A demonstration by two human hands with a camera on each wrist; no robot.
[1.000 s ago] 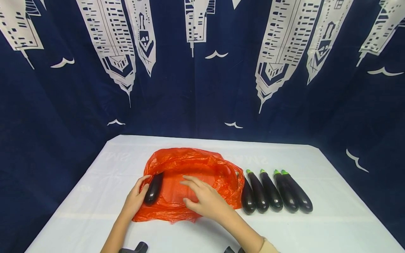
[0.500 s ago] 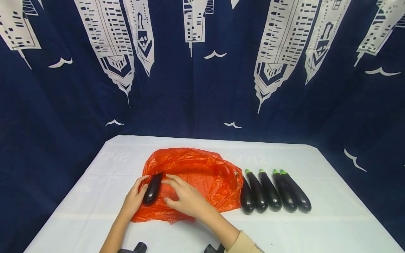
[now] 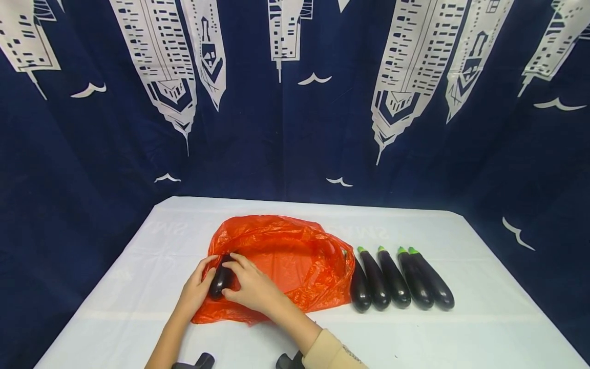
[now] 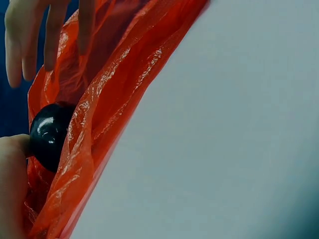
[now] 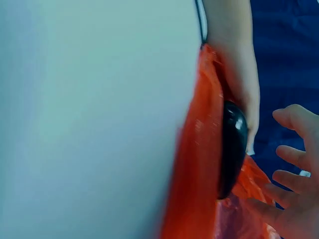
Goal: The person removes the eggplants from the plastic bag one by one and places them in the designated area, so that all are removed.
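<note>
A glossy dark eggplant [image 3: 221,282] lies at the left side of a red plastic bag [image 3: 281,266] that gapes open on the table. My left hand [image 3: 195,291] stays at the bag's left edge with loosely bent fingers. Its thumb [image 4: 19,143] is right at the eggplant's rounded end in the left wrist view. Reaching in from the right, my right hand [image 3: 253,287] has its fingers spread over the eggplant in the head view. In the right wrist view those fingers [image 5: 294,157] stand a little apart from it.
Several eggplants [image 3: 391,282] with green stems lie in a slanted row right of the bag; the leftmost is partly covered by its edge. A white cloth covers the table [image 3: 488,287]. Behind hangs a dark blue printed curtain [image 3: 295,154].
My right hand has moved left across the bag's mouth, from its middle to over the eggplant. The left hand, the bag and the eggplants have stayed in place.
</note>
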